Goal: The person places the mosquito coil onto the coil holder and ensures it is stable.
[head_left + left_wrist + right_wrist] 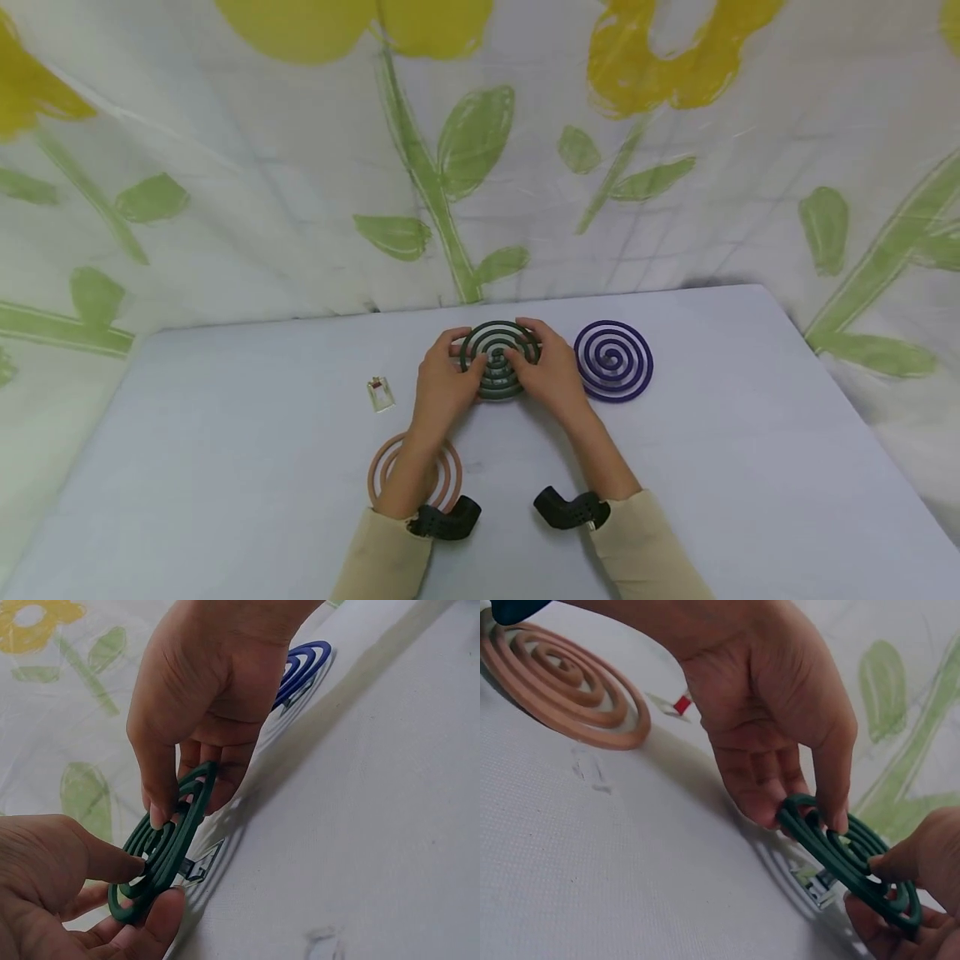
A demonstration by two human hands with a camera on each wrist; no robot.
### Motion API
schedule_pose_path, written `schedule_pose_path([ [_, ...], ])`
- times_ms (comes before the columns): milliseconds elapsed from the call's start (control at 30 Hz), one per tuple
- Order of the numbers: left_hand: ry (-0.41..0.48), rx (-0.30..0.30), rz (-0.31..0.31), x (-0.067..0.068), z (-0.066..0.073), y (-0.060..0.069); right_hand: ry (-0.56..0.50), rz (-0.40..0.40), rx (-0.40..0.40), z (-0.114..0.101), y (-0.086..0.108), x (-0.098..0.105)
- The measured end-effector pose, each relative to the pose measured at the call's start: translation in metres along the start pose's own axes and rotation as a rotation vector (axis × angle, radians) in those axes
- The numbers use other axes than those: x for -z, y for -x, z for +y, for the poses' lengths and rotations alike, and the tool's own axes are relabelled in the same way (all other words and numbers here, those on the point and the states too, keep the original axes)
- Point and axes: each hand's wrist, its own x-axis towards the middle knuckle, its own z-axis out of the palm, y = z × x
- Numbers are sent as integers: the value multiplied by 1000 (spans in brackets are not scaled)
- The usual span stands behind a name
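By the left hand [446,385] and the right hand [552,371], 1 green coil [497,358] is pinched at its 2 sides, above a metal stand [198,868] (whether contact is made cannot be told). On the worktop [247,467], purple [612,360] and orange coils [570,675] are seen.

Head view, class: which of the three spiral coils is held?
The green coil: the left hand and right hand pinch it. The purple coil sits beside the right hand; the orange coil is partly hidden by the left forearm.
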Motion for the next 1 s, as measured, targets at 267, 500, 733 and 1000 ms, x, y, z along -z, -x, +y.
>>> schedule_pose_path([
  [267, 0, -20, -25, 6, -1, 0, 19, 36, 29, -5, 4, -5],
  [500, 7, -38, -15, 9, 4, -1, 36, 19, 24, -9, 0, -2],
  [733, 15, -24, -5, 8, 2, -2, 20, -15, 14, -6, -2, -1],
  [1000, -115, -65, 46, 4, -1, 1, 39, 3, 17, -2, 1, -5],
])
